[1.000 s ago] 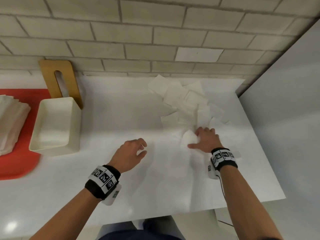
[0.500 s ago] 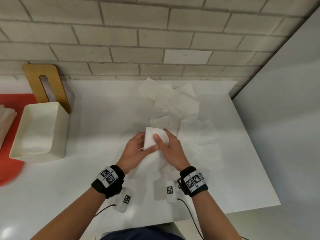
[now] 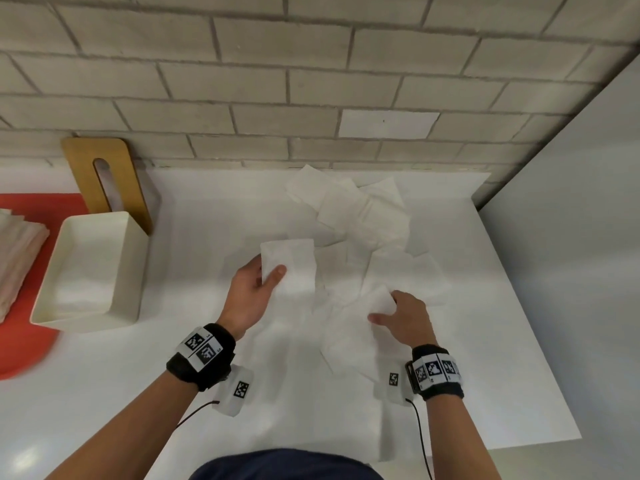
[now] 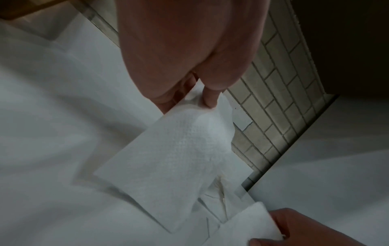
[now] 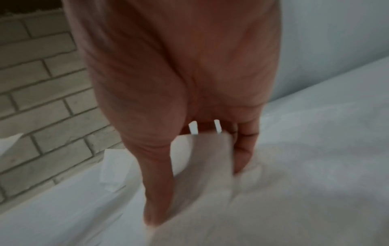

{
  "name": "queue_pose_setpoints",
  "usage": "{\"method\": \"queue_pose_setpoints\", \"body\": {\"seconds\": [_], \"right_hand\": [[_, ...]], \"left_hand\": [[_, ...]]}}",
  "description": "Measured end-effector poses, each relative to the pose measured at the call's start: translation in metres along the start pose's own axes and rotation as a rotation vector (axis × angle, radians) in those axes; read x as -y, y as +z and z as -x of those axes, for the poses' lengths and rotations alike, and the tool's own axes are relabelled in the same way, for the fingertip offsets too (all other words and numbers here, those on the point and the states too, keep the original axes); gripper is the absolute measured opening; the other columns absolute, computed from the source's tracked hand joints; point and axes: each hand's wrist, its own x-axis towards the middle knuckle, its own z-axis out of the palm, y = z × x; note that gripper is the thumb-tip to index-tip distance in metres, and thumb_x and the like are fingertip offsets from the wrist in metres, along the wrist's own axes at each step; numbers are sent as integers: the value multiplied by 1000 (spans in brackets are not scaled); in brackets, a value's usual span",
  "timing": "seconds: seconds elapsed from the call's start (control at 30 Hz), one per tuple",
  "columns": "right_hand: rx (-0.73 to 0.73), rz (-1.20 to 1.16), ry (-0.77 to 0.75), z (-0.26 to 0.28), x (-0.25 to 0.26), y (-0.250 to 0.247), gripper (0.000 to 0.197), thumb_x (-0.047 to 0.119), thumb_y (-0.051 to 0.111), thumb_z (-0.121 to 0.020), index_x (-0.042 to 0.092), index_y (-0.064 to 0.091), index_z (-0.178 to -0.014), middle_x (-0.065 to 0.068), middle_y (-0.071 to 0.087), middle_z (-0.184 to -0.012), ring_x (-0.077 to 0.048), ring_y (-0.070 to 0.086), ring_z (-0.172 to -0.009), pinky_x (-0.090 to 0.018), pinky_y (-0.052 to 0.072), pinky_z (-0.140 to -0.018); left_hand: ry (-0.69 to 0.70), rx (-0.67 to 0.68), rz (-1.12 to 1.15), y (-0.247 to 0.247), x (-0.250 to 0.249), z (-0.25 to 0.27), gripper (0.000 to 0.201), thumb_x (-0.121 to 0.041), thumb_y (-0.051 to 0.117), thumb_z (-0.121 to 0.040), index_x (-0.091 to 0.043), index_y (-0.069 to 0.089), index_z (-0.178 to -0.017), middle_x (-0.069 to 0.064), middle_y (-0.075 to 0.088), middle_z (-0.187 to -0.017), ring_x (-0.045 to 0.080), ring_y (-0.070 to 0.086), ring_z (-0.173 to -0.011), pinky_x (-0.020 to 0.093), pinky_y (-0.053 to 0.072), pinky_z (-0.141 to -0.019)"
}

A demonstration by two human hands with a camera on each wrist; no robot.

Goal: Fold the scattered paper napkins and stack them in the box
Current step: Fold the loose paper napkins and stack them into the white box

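Left hand (image 3: 251, 296): thumb and fingers pinch a folded napkin (image 3: 289, 265) at its near-left corner. Thumb lies on top, fingers underneath. The napkin extends away from the grip toward the back wall, held above the surface (image 3: 207, 216), approx. centre. In the left wrist view the thumb tip (image 4: 210, 98) presses the corner and the sheet hangs flat below it.

Right hand (image 3: 407, 320): fingers curled round a second napkin (image 3: 381, 301), thumb pointing left. This napkin sits at the fingertips, on the far-left side of the hand, and touches or nearly touches the paper under it; cannot tell which. Right wrist view is blurred; paper shows between thumb and fingers.

Loose napkins (image 3: 360, 213) lie overlapped from the back edge of the surface, right of centre, down to the area beside the right hand.

Box (image 3: 128, 271): white, open top, at the left end of the surface, partly on a red mat (image 3: 24, 344). Well apart from both grips. A wooden board (image 3: 104, 178) leans on the wall behind the box. A pale stack (image 3: 17, 251) sits on the mat, left of the box.
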Motion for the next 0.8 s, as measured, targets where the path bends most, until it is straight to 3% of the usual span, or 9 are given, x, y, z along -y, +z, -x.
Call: {"method": "queue_pose_setpoints", "body": {"seconds": [0.1,0.17,0.3,0.37,0.43,0.53,0.63,0.7,0.8], "right_hand": [[-65,-62,-209,14,19,-7,26,35,86,-90,19,71,-104,2,63,-103,-21,63,-97,-14,43,-77],[-71,-105,-353,34,42,-19,18,31,83,-94,20,77,-107,11,66,-97,-11,64,-92,-6,41,-76],[216,-167,-576,80,96,-59,10,35,84,-94,37,75,-99,23,74,-90,6,67,-88,-10,44,-79],[153,-129,-678,83,118,-69,17,44,83,-92,35,69,-95,19,70,-92,3,62,-91,-15,44,-81],[-34,-21,-747,71,131,-72,25,51,83,-88,31,71,-98,14,63,-115,-7,51,-111,-23,43,-94],[-70,34,-703,48,141,-74,28,51,88,-82,32,72,-94,11,49,-137,-17,42,-129,-27,41,-107],[21,-81,-662,38,147,-78,27,42,91,-83,25,70,-86,8,65,-106,-9,61,-99,-26,47,-86],[0,-113,-641,35,149,-76,28,40,89,-86,23,66,-82,7,64,-87,-5,59,-83,-21,41,-73],[-95,-164,-632,32,150,-67,26,39,87,-87,27,64,-84,9,66,-87,-2,60,-83,-10,40,-72]], "left_hand": [[-2,-4,40,3,-9,-8,24,-29,71,-103,-20,73,-125,-10,81,-112,9,77,-104,38,62,-97],[-10,11,55,6,-16,-12,24,-28,73,-102,-18,73,-124,-9,82,-112,10,78,-103,40,63,-97],[26,89,4,15,-22,-18,22,-34,68,-105,-22,74,-123,-6,81,-113,15,78,-106,49,61,-99],[57,169,-47,19,-26,-16,24,-38,61,-109,-21,76,-116,-2,81,-109,22,78,-103,54,59,-97],[76,251,-80,23,-29,-14,28,-35,53,-112,-20,76,-114,2,81,-109,28,76,-104,53,59,-97],[65,334,-93,28,-32,-10,30,-18,47,-114,-21,76,-123,-3,80,-116,21,75,-110,45,58,-100],[31,362,-17,29,-38,-9,33,-18,43,-116,-21,74,-125,-4,79,-120,17,73,-115,37,55,-105],[22,352,57,30,-42,-8,35,-19,39,-117,-14,72,-125,4,78,-121,19,72,-115,30,54,-103],[67,297,123,33,-36,-9,41,-28,37,-116,3,63,-122,27,67,-122,34,65,-109,41,49,-105]]}}
